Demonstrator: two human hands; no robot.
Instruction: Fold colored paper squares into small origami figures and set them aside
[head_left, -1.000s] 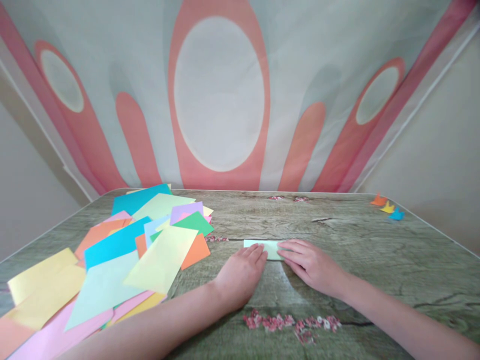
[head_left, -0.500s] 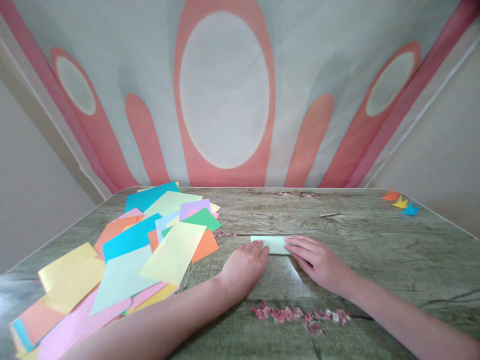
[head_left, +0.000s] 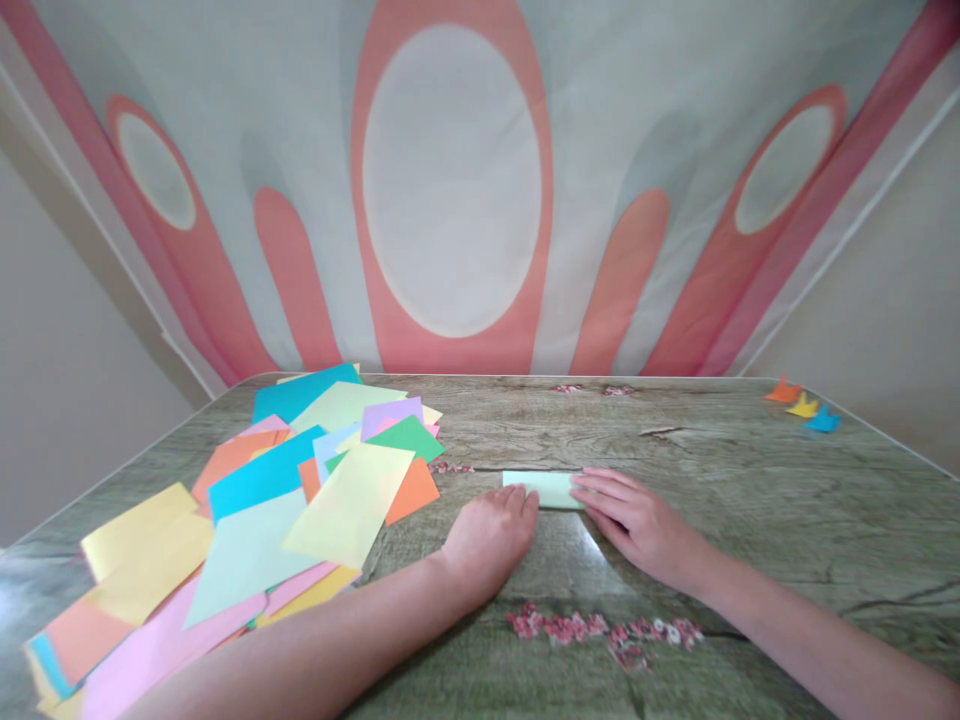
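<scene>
A pale green strip of folded paper lies flat on the wood-patterned table, its long side running left to right. At its left end my left hand is closed, with bent fingers pressed together on the paper and holding it down. My right hand rests over the other end, open, with its fingers stretched out flat across the paper. Both ends of the strip are partly covered by fingers, while the middle shows between the hands.
Left of my hands spreads a loose pile of coloured paper sheets, and my left forearm passes over its near part. Small folded paper shapes in orange, yellow and blue sit at the far right. A patterned curtain hangs behind the table.
The whole view has shifted very slightly. Both hands stay on the folded paper, with hardly any visible movement.
</scene>
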